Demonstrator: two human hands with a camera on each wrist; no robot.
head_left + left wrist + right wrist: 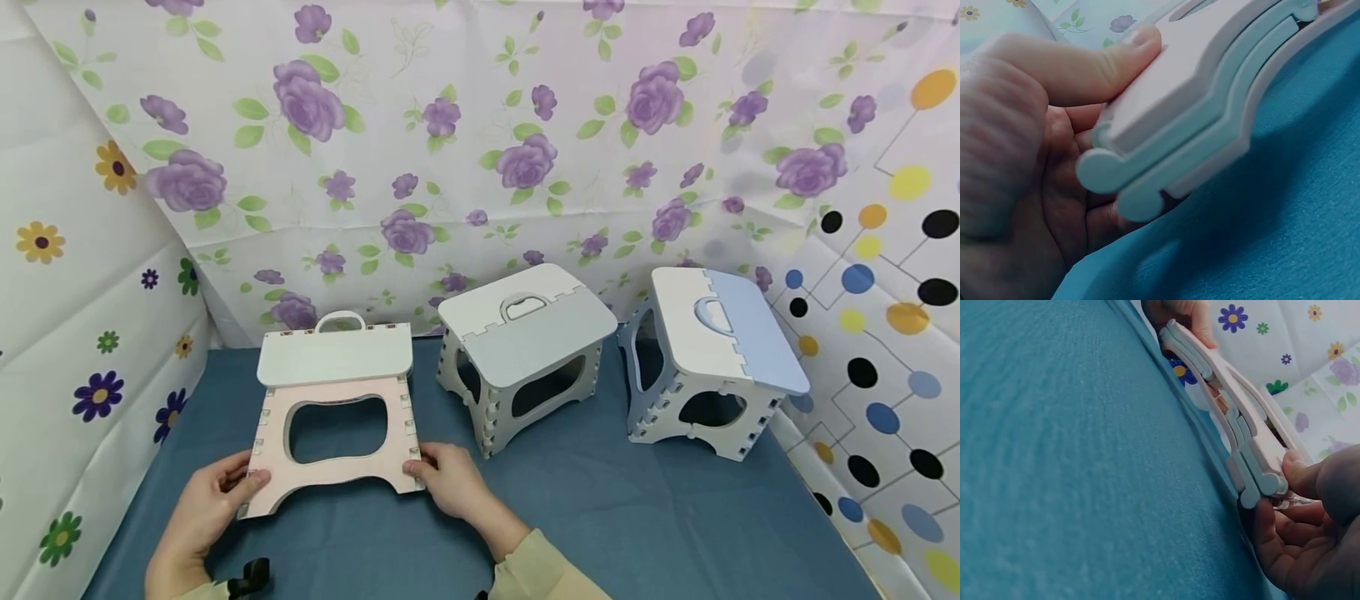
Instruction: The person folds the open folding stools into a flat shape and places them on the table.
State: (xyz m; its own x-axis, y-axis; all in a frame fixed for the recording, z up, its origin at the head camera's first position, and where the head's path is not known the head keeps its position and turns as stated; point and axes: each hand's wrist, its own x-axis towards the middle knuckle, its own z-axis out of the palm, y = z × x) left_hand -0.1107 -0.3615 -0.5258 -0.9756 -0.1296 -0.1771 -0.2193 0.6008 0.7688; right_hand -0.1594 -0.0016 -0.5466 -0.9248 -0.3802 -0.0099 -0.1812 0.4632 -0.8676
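Being pinched at its near corners by the left hand (201, 510) and right hand (454, 483), the folded stool (335, 363) is being steadied between them, presumably against twisting.

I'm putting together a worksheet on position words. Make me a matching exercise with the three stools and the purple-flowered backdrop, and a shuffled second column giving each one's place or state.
Column one
1. pink-and-pale-green stool
2. grey-and-white stool
3. blue-and-white stool
4. purple-flowered backdrop

Column two
A. standing unfolded, in the middle of the three stools
B. hanging behind the stools
C. folded, held at its lower corners
D. standing unfolded, farthest right in the head view

Right pairs: 1-C, 2-A, 3-D, 4-B
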